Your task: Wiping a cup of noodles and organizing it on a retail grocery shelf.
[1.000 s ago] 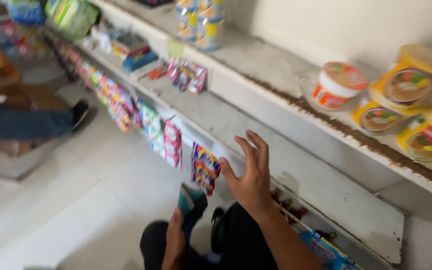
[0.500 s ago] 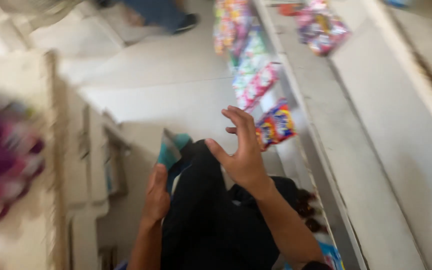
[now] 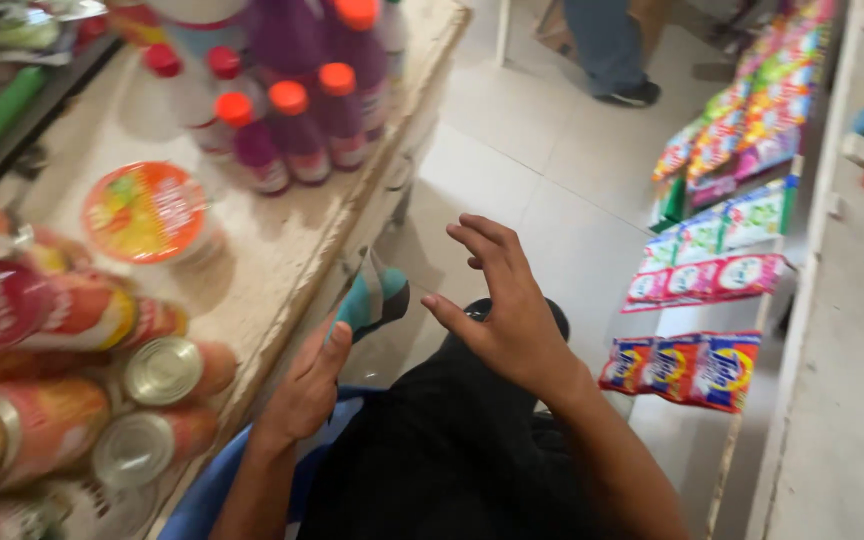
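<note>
My right hand (image 3: 507, 305) is raised in front of me with fingers spread and curled, holding nothing. My left hand (image 3: 304, 388) hangs low beside my leg, next to the edge of a beige shelf (image 3: 292, 250); its fingers are loosely curled and nothing shows in them. A teal and grey shoe (image 3: 376, 298) sits just beyond the left hand. Black trousers (image 3: 452, 450) fill the lower middle. On the shelf lie several tins on their sides (image 3: 157, 372), and an orange-lidded tub (image 3: 145, 211) stands beside them.
Purple bottles with red caps (image 3: 292, 120) stand farther back on the left shelf. Strips of colourful sachets (image 3: 687, 368) hang along a white shelf (image 3: 832, 400) on the right. Another person's leg and dark shoe (image 3: 617, 60) stand on the pale tiled floor (image 3: 542, 170).
The view has swung from the right-hand shelves over to the left-hand shelf. My right hand stays raised and spread; my left hand stays low beside my leg.
</note>
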